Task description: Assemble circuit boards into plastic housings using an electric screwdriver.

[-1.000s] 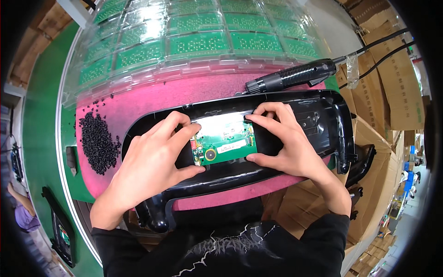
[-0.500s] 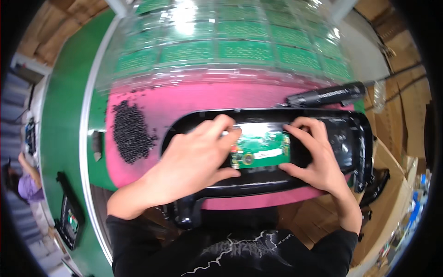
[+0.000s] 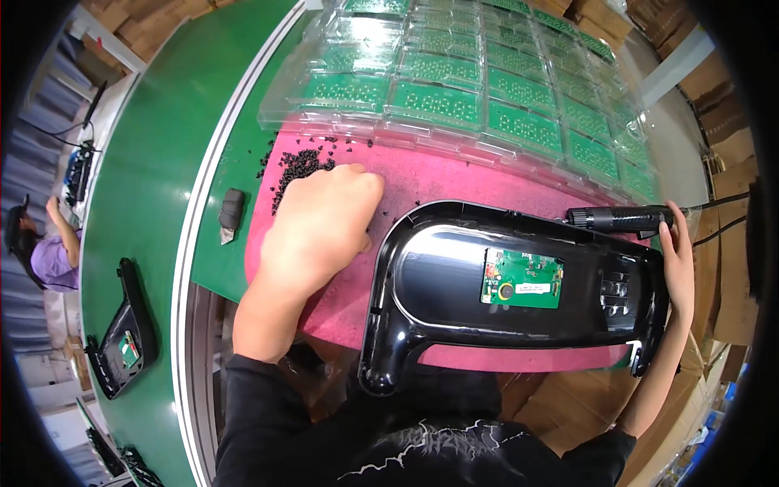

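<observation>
My left hand is closed, knuckles up, at the near side of a pile of small black screws on the pink mat. Its fingertips are hidden, so I cannot see what it pinches. To the right, my right hand has its fingers stretched out, touching the rear end of a black electric screwdriver. Between my hands lies a glossy black plastic housing, hollow side up. A green circuit board with a white label sits inside it, and neither hand touches the board.
Stacked clear plastic trays of green circuit boards stand at the back. A small dark object with a pale tip lies left of the mat. Another black housing rests on the green bench. Far left, a person in purple sits.
Both hands have let go of the circuit board, which stays in the housing. My left hand has moved left to the screws, my right hand right to the screwdriver. The view has shifted left.
</observation>
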Demonstrator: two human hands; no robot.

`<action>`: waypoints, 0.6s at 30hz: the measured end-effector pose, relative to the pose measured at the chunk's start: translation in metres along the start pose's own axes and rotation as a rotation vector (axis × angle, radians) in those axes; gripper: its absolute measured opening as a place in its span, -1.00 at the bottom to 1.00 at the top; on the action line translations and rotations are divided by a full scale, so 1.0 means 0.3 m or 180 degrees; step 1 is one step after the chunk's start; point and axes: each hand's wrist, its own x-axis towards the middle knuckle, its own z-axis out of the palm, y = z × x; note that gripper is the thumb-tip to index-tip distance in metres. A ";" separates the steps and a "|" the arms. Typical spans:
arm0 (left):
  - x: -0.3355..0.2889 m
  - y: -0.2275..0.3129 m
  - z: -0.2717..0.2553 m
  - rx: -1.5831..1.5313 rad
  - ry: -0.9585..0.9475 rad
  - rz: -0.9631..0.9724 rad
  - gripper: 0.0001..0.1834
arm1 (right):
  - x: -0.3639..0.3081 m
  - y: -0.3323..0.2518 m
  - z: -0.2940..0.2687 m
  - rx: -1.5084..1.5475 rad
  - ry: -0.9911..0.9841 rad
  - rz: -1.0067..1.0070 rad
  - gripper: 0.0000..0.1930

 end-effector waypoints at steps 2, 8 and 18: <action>0.018 0.022 0.013 0.0112 -0.0087 -0.0108 -0.74 | 0.010 -0.027 0.024 0.0603 -0.0105 0.0028 -0.59; 0.042 0.009 0.043 0.0050 0.0119 -0.0054 -0.88 | 0.001 -0.235 0.192 0.2649 0.1419 -0.0740 -0.58; 0.120 0.029 -0.050 -0.1210 0.0273 0.0208 -0.78 | -0.050 -0.438 0.265 0.5195 0.0124 -0.0703 -0.63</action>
